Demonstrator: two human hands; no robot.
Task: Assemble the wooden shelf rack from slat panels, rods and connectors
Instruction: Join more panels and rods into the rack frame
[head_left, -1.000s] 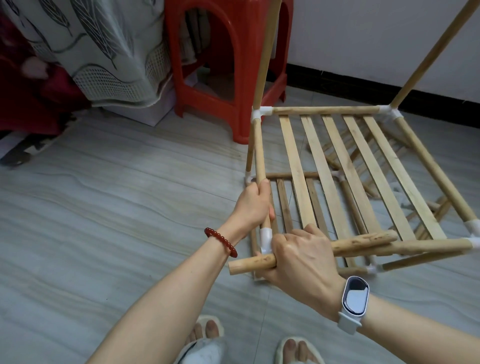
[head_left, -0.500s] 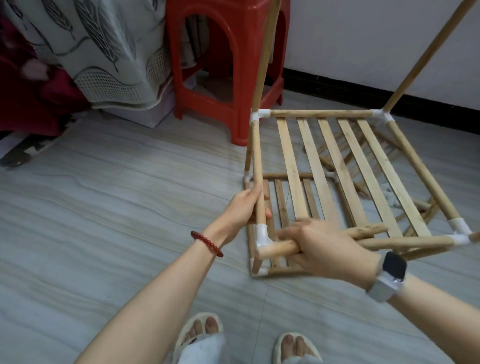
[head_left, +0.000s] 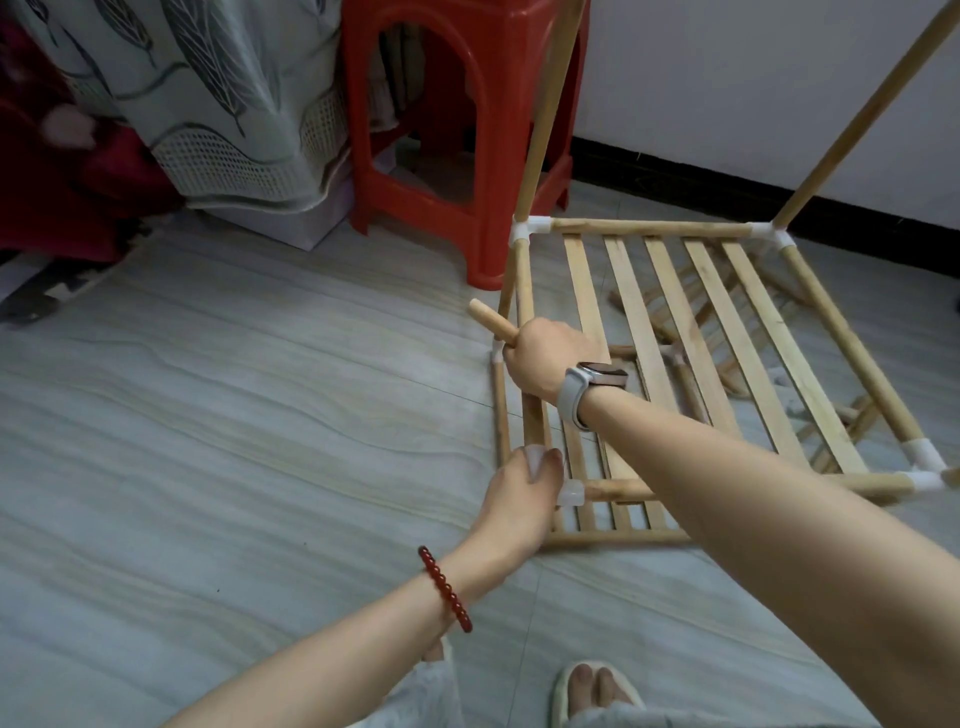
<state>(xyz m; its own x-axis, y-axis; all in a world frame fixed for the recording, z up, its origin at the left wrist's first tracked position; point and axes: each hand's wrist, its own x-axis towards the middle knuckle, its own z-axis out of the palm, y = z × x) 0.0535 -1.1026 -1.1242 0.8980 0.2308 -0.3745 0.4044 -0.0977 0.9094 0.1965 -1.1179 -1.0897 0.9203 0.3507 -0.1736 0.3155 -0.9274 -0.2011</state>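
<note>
The half-built wooden rack stands on the floor, its upper slat panel (head_left: 701, 322) framed by rods and white corner connectors. My left hand (head_left: 524, 483) grips the near-left white connector (head_left: 571, 491) at the panel's corner. My right hand (head_left: 545, 358), with a watch on the wrist, holds a loose wooden rod (head_left: 491, 323) over the panel's left side rod (head_left: 524, 291); the rod's free end points up and left. Two upright rods (head_left: 545, 104) rise from the far corners. A lower slat panel shows beneath.
A red plastic stool (head_left: 447, 130) stands just behind the rack's far-left corner. A patterned cloth (head_left: 218, 104) hangs at the back left. A white wall with dark skirting runs behind. My slippered feet (head_left: 592, 686) are at the bottom edge on grey floor tiles.
My right hand has carried the loose rod from the near front edge up and left, beside the left side rod. My left hand has slid down that rod to the near-left connector.
</note>
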